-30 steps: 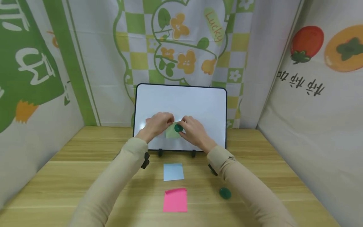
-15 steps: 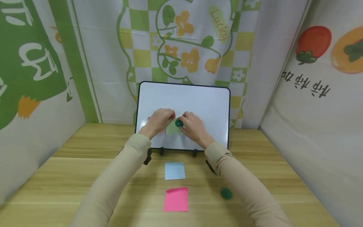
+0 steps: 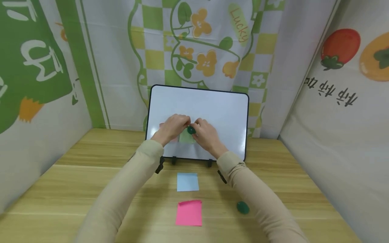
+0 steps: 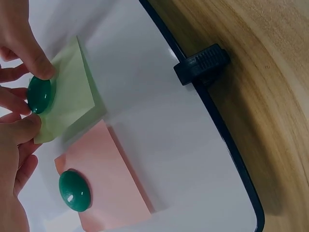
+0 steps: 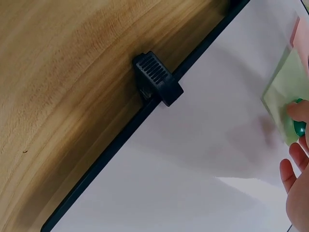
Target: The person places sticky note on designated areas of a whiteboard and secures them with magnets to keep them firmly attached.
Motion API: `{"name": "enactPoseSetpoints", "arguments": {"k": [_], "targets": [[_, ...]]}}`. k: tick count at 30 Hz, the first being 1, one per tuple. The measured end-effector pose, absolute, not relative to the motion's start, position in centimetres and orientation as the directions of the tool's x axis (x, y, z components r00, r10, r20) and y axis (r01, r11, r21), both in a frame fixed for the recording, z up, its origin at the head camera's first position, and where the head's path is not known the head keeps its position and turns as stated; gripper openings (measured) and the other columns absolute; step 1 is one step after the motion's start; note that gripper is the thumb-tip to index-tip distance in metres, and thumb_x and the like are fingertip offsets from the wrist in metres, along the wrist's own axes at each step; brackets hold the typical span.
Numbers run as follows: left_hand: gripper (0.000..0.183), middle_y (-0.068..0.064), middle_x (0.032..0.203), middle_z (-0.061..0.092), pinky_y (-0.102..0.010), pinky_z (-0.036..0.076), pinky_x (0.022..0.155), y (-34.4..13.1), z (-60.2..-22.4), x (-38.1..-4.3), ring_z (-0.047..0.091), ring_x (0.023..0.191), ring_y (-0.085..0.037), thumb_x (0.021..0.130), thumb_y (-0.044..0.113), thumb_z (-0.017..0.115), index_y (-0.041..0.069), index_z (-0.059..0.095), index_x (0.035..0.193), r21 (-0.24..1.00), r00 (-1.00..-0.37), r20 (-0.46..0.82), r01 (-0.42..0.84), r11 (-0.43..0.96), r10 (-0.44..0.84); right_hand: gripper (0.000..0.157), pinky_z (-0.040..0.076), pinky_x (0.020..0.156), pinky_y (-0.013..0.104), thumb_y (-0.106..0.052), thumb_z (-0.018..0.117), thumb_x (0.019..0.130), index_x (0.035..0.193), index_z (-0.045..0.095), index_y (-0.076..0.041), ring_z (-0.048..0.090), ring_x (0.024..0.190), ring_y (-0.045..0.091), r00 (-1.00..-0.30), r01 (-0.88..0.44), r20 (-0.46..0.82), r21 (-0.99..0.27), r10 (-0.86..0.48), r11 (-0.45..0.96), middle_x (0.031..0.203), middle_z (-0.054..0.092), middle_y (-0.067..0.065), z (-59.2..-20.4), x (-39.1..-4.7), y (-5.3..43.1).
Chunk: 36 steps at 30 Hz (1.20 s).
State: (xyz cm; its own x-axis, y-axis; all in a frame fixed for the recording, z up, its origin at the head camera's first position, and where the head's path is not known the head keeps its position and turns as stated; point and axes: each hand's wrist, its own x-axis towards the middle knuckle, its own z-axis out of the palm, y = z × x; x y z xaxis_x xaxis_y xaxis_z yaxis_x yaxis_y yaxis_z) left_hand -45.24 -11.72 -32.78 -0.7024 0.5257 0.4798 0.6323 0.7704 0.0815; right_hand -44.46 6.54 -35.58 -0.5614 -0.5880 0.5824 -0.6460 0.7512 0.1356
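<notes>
A pale green sticky note [image 4: 72,92] lies against the upright whiteboard [image 3: 225,114], its lower edge lifted off the surface. My left hand [image 3: 172,129] pinches an upper corner of that note between thumb and finger. Right beside it, my right hand [image 3: 208,135] holds a round green magnet [image 4: 40,94] by thumb and fingers over the note's top edge. To the left, a salmon-pink sticky note [image 4: 111,179] hangs under a second green magnet [image 4: 75,190]; in the head view my left hand mostly covers it.
On the wooden table [image 3: 76,189], a light blue note [image 3: 187,182] and a bright pink note [image 3: 189,213] lie before the board. Another green magnet [image 3: 242,207] lies to their right. Black clips [image 3: 210,163] support the board's lower edge. Printed curtains [image 3: 106,67] enclose the table.
The head view has shifted slightly. The magnet in my right hand has tilted and come closer to my left fingers at the note's top edge. Both hands keep their holds.
</notes>
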Motion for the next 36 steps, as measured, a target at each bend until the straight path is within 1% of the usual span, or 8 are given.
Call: {"name": "enactPoseSetpoints", "arguments": {"k": [6, 11, 19, 24, 27, 30, 36], "targets": [[0.012, -0.006, 0.092, 0.072, -0.033, 0.055, 0.079, -12.1, -32.6, -45.2, 0.067, 0.085, -0.023, 0.099, 0.008, 0.058, 0.006, 0.070, 0.098, 0.087, -0.701, 0.495, 0.628, 0.774, 0.514, 0.029, 0.055, 0.080, 0.031, -0.013, 0.075, 0.088, 0.115, 0.069, -0.005, 0.062, 0.097, 0.024, -0.540, -0.639, 0.603, 0.161, -0.587, 0.753, 0.111, 0.064, 0.010, -35.6, -44.8, 5.9], [0.009, -0.005, 0.086, 0.072, -0.035, 0.053, 0.077, -12.7, -32.7, -45.2, 0.066, 0.080, -0.022, 0.098, 0.009, 0.061, 0.007, 0.070, 0.096, 0.064, -0.700, 0.515, 0.608, 0.792, 0.495, 0.027, 0.054, 0.081, 0.033, -0.018, 0.073, 0.090, 0.114, 0.069, -0.006, 0.061, 0.097, 0.024, -0.532, -0.628, 0.611, 0.180, -0.586, 0.757, 0.113, 0.062, 0.010, -35.8, -45.1, 5.1], [0.008, -0.005, 0.093, 0.074, -0.033, 0.055, 0.082, -12.0, -33.2, -45.5, 0.068, 0.086, -0.021, 0.097, 0.010, 0.062, 0.008, 0.069, 0.100, 0.066, -0.719, 0.485, 0.597, 0.799, 0.498, 0.028, 0.055, 0.079, 0.032, -0.022, 0.073, 0.090, 0.112, 0.070, -0.005, 0.062, 0.094, 0.023, -0.558, -0.592, 0.619, 0.169, -0.552, 0.788, 0.109, 0.065, 0.009, -36.2, -45.1, 5.4], [0.010, -0.006, 0.094, 0.074, -0.032, 0.056, 0.080, -11.7, -33.2, -45.6, 0.069, 0.086, -0.022, 0.098, 0.009, 0.061, 0.008, 0.069, 0.101, 0.066, -0.720, 0.486, 0.595, 0.801, 0.495, 0.028, 0.056, 0.077, 0.032, -0.023, 0.074, 0.090, 0.111, 0.070, -0.006, 0.063, 0.093, 0.023, -0.548, -0.582, 0.630, 0.185, -0.550, 0.792, 0.108, 0.066, 0.008, -36.1, -45.2, 5.7], [0.011, -0.006, 0.094, 0.074, -0.032, 0.056, 0.080, -11.5, -33.0, -45.6, 0.069, 0.086, -0.022, 0.099, 0.009, 0.060, 0.008, 0.070, 0.102, 0.077, -0.734, 0.478, 0.582, 0.809, 0.482, 0.028, 0.056, 0.078, 0.033, -0.023, 0.074, 0.090, 0.112, 0.070, -0.007, 0.063, 0.095, 0.023, -0.548, -0.577, 0.632, 0.187, -0.547, 0.795, 0.109, 0.066, 0.008, -36.2, -45.3, 5.8], [0.012, -0.007, 0.096, 0.074, -0.032, 0.056, 0.080, -11.3, -32.9, -45.7, 0.069, 0.088, -0.022, 0.099, 0.009, 0.058, 0.008, 0.070, 0.102, 0.094, -0.752, 0.465, 0.567, 0.819, 0.467, 0.030, 0.055, 0.078, 0.034, -0.027, 0.073, 0.091, 0.115, 0.070, -0.008, 0.062, 0.097, 0.023, -0.563, -0.560, 0.628, 0.189, -0.537, 0.807, 0.110, 0.065, 0.007, -36.3, -45.3, 6.0], [0.014, -0.007, 0.100, 0.074, -0.035, 0.056, 0.083, -10.8, -32.7, -45.8, 0.069, 0.091, -0.023, 0.099, 0.008, 0.058, 0.008, 0.071, 0.104, 0.142, -0.787, 0.435, 0.539, 0.830, 0.437, 0.035, 0.048, 0.081, 0.039, -0.035, 0.072, 0.091, 0.119, 0.069, -0.015, 0.057, 0.100, 0.025, -0.573, -0.502, 0.652, 0.200, -0.497, 0.841, 0.113, 0.063, 0.004, -36.7, -45.3, 6.2]]}}
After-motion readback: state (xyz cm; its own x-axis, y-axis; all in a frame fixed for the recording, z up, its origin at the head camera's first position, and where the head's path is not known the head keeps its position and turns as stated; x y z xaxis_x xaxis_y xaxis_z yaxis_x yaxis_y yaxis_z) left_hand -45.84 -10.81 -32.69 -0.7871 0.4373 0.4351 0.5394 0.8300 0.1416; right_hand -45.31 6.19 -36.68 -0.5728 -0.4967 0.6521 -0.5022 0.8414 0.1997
